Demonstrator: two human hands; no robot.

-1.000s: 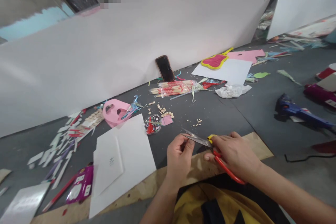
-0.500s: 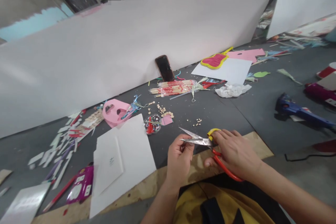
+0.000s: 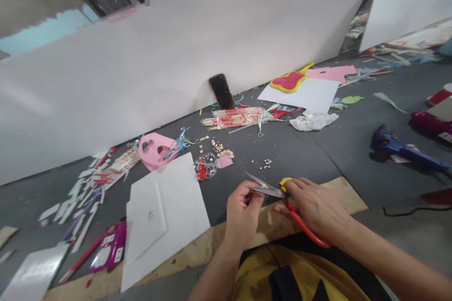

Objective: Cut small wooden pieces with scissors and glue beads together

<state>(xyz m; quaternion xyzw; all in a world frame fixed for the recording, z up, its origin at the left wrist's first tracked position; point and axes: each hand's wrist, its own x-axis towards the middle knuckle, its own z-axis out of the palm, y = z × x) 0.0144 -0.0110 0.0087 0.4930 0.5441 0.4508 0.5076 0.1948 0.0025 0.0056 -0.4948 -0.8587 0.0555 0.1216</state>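
Observation:
My right hand (image 3: 316, 207) grips a pair of scissors (image 3: 278, 195) with red and yellow handles, its fingers wrapped through the loops. The steel blades point left and are slightly apart. My left hand (image 3: 243, 211) is pinched shut right at the blade tips, holding something too small to make out between thumb and fingers. Both hands hover over a plywood board (image 3: 344, 195) that lies on the grey floor in front of my yellow garment.
White paper sheets (image 3: 165, 216) lie left of my hands. Round about are a pink cut-out (image 3: 155, 149), a small case of beads (image 3: 205, 167), loose beads (image 3: 265, 164), a pack of sticks (image 3: 235, 117), a phone (image 3: 221, 91), a blue glue gun (image 3: 402, 150) and paper scraps (image 3: 84, 188).
The scissor blades opened wider half a second ago and have since closed most of the way beside my left fingertips. Both hands stay in the same place.

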